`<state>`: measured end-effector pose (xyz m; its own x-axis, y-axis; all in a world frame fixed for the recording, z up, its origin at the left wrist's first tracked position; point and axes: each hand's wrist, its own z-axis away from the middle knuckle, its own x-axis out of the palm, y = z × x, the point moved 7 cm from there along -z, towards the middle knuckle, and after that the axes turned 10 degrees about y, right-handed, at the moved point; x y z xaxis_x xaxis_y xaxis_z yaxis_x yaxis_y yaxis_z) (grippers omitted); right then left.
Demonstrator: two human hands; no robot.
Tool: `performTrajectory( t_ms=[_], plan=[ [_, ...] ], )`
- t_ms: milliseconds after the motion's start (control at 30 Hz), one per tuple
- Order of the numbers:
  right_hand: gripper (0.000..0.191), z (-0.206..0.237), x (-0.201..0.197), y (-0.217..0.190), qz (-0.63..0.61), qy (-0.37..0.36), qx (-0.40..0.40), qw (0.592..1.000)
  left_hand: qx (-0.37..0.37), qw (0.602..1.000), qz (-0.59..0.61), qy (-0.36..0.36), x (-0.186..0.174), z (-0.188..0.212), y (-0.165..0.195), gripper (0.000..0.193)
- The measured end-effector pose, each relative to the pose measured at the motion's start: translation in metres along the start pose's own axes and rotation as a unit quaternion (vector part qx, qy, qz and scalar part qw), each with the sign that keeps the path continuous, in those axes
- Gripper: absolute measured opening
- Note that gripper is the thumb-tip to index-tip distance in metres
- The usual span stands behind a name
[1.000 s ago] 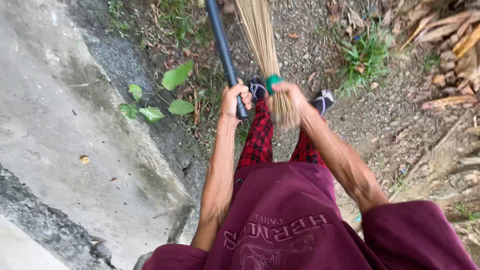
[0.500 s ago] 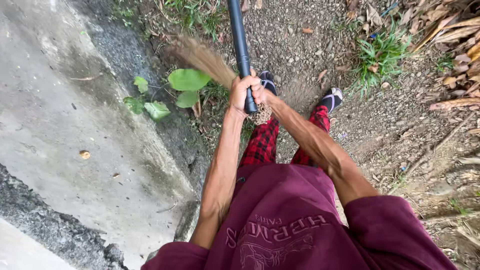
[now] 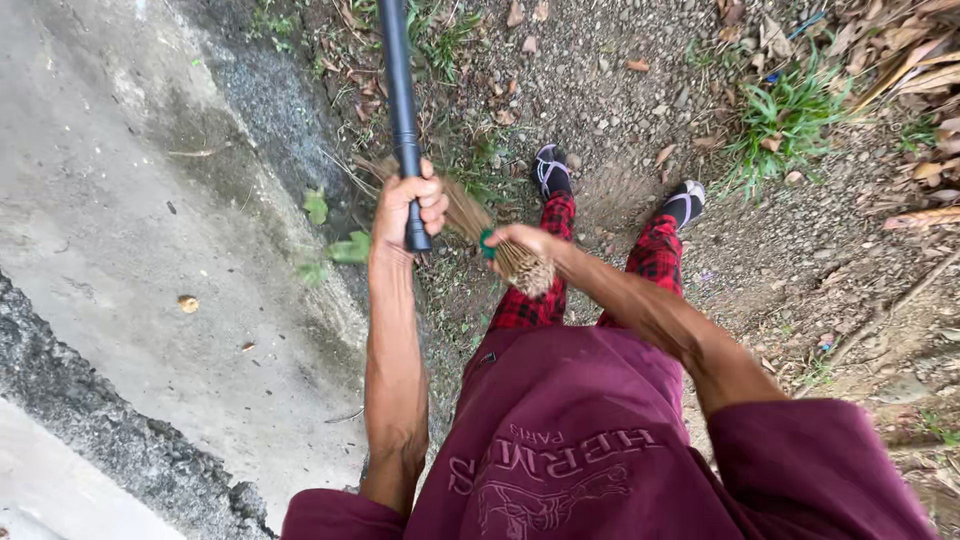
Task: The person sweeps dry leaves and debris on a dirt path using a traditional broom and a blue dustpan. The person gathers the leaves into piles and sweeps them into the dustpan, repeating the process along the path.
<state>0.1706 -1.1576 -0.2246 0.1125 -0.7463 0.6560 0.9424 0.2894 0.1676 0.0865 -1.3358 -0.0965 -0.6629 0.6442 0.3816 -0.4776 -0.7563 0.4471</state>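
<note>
Left hand [image 3: 405, 210] fingers clamped on black pole [image 3: 398, 100]; right hand [image 3: 525, 243] grips stick broom [image 3: 500, 245] bundle, bristles probably sweeping gravel edge; best kept low.

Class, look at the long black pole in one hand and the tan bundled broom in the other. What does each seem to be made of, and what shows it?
Long black pole: likely metal or plastic; smooth, even, slightly glossy, gripped by the left hand. Tan bundled broom: dried plant stalks, probably; thin, stiff, straw-coloured strands bound together with a green band, held by the right hand.
</note>
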Motion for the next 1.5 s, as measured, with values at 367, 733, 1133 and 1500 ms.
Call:
performTrajectory(
  t_ms=[367,733,1133,1500],
  plan=[
    [0.039,0.076,-0.024,0.035,-0.034,0.063,-0.074,0.995,0.011,0.999,0.044,0.007,-0.072,0.044,-0.052,0.019],
    [0.035,-0.052,0.0,0.057,-0.148,-0.125,-0.057,0.979,0.066,0.995,0.059,0.04,-0.12,0.135,-0.13,0.018],
    [0.035,0.032,0.024,0.153,-0.22,-0.068,-0.025,0.973,0.099,0.992,0.051,0.053,-0.126,0.166,-0.164,0.019],
    [0.036,0.002,-0.011,0.024,-0.115,0.095,-0.348,0.925,0.109,0.992,0.06,0.034,-0.117,0.182,-0.172,0.021]
  ],
)
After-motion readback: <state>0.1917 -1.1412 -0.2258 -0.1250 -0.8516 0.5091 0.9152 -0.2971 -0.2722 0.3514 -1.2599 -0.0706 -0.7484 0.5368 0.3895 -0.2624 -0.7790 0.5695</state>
